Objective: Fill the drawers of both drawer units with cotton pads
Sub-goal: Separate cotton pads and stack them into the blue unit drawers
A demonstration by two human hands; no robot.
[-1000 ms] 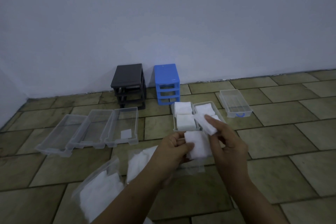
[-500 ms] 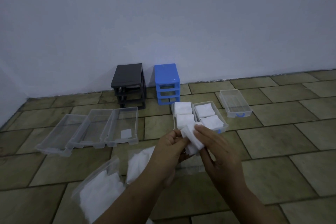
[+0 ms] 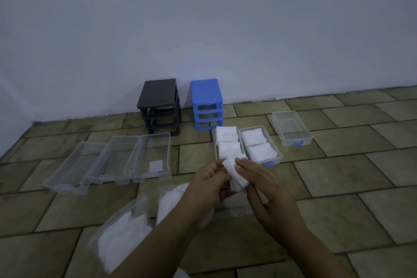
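Observation:
Both hands hold one white stack of cotton pads (image 3: pixel 237 176) above the floor: my left hand (image 3: pixel 208 184) grips its left side, my right hand (image 3: pixel 264 187) its right. Just beyond them lie two clear drawers with pads inside, the left one (image 3: pixel 216 142) and the right one (image 3: pixel 278 156) with a blue handle. An empty blue-handled drawer (image 3: pixel 293 140) sits further right. Three clear drawers (image 3: pixel 108 165) lie in a row at the left; the rightmost holds one small pad (image 3: pixel 156 166). The black unit (image 3: pixel 159 97) and blue unit (image 3: pixel 206 95) stand drawerless by the wall.
Two clear plastic bags of cotton pads lie near me, one at the lower left (image 3: pixel 121 235) and another (image 3: pixel 171 198) partly under my left forearm. The floor is tiled stone. A pale wall (image 3: pixel 203 29) closes off the back.
My right hand, which held a pad out over the right filled drawer, has come back to the stack. Both hands now hold the pads together, a little closer to the left drawer.

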